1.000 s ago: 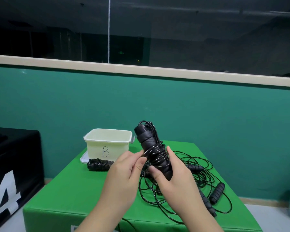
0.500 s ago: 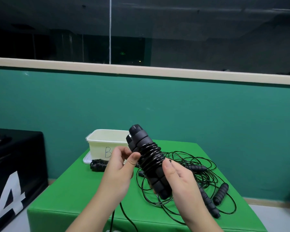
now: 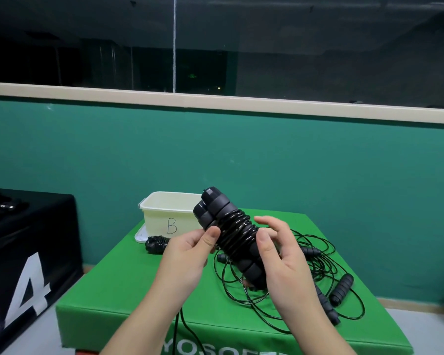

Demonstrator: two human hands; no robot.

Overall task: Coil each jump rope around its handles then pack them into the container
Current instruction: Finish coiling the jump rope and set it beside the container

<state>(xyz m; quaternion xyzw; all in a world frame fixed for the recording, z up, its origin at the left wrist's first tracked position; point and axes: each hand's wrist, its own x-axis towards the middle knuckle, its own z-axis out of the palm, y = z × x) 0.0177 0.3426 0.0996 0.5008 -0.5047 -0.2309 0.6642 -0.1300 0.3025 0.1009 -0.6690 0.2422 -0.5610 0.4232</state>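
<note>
Handles of one jump rope (image 3: 231, 234) are held together above the green worktop (image 3: 128, 298), tilted with the top ends leaning left toward the container (image 3: 169, 213); black cord is wound tightly round their middle. Left hand (image 3: 190, 254) pinches the bundle at its left side, thumb pressed on the coils. Right hand (image 3: 280, 254) supports the lower part from the right: thumb is laid against the handles, while the other fingers are spread and mostly lifted off. Loose cord hangs from the bundle down past the worktop's near edge.

White container, marked "B", is set at the far left corner of the worktop, close to the back edge, on what looks like its lid (image 3: 140, 235). An already coiled rope (image 3: 157, 243) is laid just in front of it, touching or nearly touching the lid; contact cannot be told. Tangled loose ropes (image 3: 315, 272) are spread over the right half, with loops reaching near the right edge and two spare handles (image 3: 341, 289) lying close to that side. Bare green surface is seen in the near-left part of the worktop, between the hands and the left edge. A black box with a white "4" (image 3: 28, 283) is placed beside the worktop on the left, apart from it.
</note>
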